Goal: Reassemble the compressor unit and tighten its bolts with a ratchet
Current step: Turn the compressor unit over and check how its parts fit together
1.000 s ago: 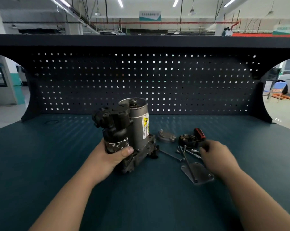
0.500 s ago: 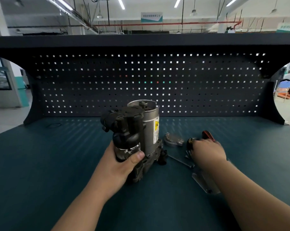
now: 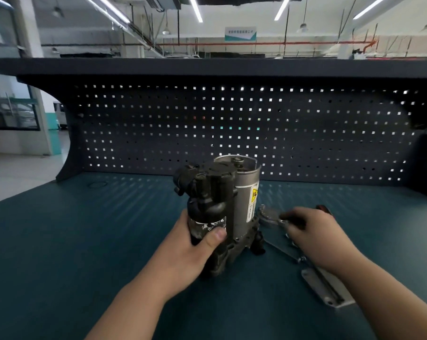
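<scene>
The compressor unit [image 3: 244,192], a silver cylinder with a black housing, stands upright on the teal bench [image 3: 84,241]. My left hand [image 3: 187,249] grips its black lower body, thumb across the front. To the right, my right hand [image 3: 315,236] reaches left, fingertips at the right edge of a small round grey cover [image 3: 267,217]. Motion blur hides whether the fingers pinch it. A red tool handle [image 3: 324,208] pokes out behind that hand. Long bolts [image 3: 281,249] lie beneath the wrist.
A flat grey mounting plate [image 3: 325,288] with a long bolt on it lies at the front right, partly under my right forearm. A dark pegboard [image 3: 232,131] walls the back of the bench. A thin ring [image 3: 97,184] lies far left.
My right hand has moved left from the loose bolts and dark part to the round grey cover. My left hand has kept its grip on the compressor. The view has tilted upward.
</scene>
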Motion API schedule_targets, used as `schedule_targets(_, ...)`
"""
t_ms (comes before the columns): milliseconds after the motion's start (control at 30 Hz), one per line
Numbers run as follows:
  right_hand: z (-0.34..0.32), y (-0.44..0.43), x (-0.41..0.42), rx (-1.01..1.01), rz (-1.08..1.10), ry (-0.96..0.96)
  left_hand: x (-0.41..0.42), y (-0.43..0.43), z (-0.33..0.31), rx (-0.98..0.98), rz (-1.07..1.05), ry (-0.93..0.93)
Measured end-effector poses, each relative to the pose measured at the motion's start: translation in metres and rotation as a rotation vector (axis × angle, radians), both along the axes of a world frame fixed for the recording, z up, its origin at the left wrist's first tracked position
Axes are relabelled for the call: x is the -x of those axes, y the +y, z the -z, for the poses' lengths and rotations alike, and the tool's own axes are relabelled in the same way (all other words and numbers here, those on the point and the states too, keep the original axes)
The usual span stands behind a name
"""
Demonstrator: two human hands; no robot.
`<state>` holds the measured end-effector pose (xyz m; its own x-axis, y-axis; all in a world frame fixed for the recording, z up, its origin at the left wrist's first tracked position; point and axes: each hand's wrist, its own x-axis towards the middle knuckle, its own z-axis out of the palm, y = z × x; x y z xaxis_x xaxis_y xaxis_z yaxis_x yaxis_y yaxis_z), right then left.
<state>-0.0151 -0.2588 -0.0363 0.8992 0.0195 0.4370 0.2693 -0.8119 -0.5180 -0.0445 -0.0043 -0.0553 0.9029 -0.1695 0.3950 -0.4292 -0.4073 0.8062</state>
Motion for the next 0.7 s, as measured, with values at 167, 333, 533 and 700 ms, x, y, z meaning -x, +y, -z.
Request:
schedule_targets(167, -0.010, 0.063, 0.056, -0.339, -0.379, -0.063, -0.005, 0.004, 0.004, -0.031, 0.047, -0.014)
schedule_targets(333, 0.007, 0.085, 0.064, -0.435, -0.307, -0.142, -0.007, 0.000, 0.009, -0.015, 0.084, -0.112)
schedule_targets(533, 0.013, 0.079, 0.062, -0.384, -0.297, -0.241, -0.011, -0.001, 0.016, -0.081, 0.055, -0.157)
schedule_targets(700, 0.005, 0.068, 0.048, -0.351, -0.408, -0.174, -0.017, -0.009, 0.012, -0.123, 0.008, -0.178)
